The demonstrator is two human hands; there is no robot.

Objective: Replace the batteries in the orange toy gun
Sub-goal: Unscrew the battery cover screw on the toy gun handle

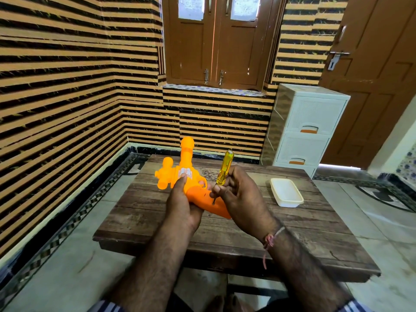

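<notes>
The orange toy gun (180, 174) is held above the low wooden table (225, 221), barrel pointing away from me and grip toward me. My left hand (182, 203) grips its body from the left, thumb up on the side by a silver sticker. My right hand (238, 197) holds a screwdriver with a clear yellow handle (225, 167), upright and tilted slightly right. Its metal tip sits in a hole on the gun's grip (213, 202). No batteries are visible.
A white plastic tray (286, 192) stands on the table to the right of my hands. A white drawer unit (304, 129) stands behind the table's far right corner, next to a brown door. Striped walls close the left and back.
</notes>
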